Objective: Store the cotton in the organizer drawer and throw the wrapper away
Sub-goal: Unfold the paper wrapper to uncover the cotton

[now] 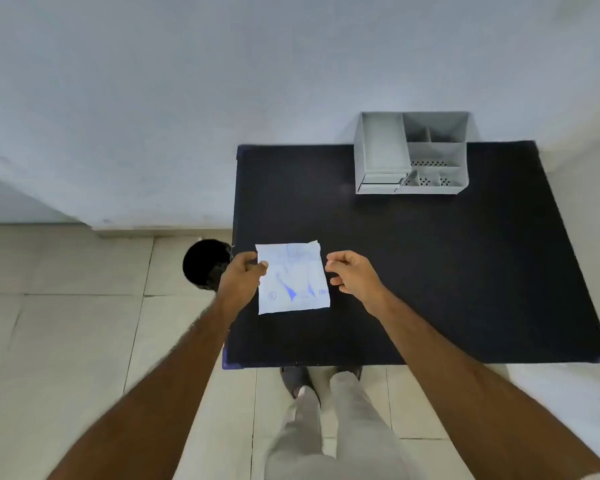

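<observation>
A white cotton packet (293,277) with blue print hangs above the left part of the black table (430,265). My left hand (241,275) pinches the packet's upper left edge. My right hand (352,271) sits at the packet's right edge with fingers curled; whether it grips the packet is unclear. The grey organizer (411,152) stands at the table's far edge against the wall, with several open compartments on top and a small shut drawer (381,180) at its lower front left.
A round black bin (205,263) stands on the tiled floor just left of the table, partly hidden by my left hand. A pale wall runs behind the table. My legs and shoes show below the table's near edge.
</observation>
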